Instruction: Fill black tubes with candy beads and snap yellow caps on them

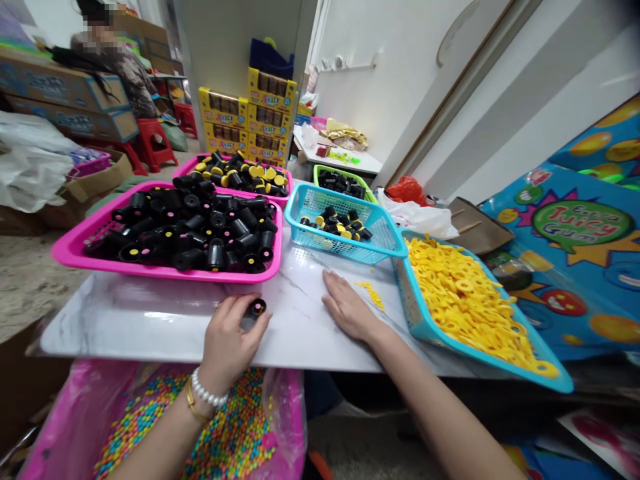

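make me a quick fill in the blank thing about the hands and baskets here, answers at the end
1. The left hand holds a cylinder whose outside is ____.
2. The beaded bracelet is worn on the ____ wrist.
3. The front-left basket, just beyond the hand with the cylinder, is ____ in colour.
4. The right hand is nearer than the other hand to the basket heaped with rings that are ____.

Missing words: black; left; pink; yellow
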